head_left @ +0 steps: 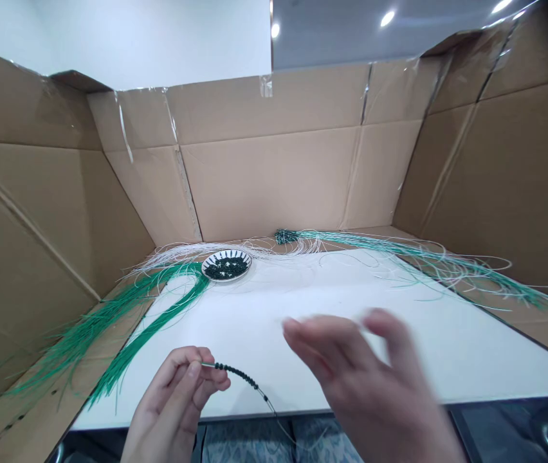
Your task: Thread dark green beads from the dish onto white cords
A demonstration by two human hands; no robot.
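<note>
Near the front edge of the white board, my left hand point(175, 402) pinches one end of a short string of dark green beads point(238, 373). The beaded part curves to the right, and its thin loose cord hangs over the board's edge toward the lap. To the right, my right hand point(370, 379) is raised above the board, blurred by motion. Its fingers are apart, and no object shows between them. A patterned dish point(227, 265) of dark beads stands at the board's back left.
Green cords point(146, 325) spread over the left side. A bundle of green and white cords point(380, 243) lies along the back and right. Cardboard walls point(274, 173) enclose the white board point(303, 296) at the back and both sides.
</note>
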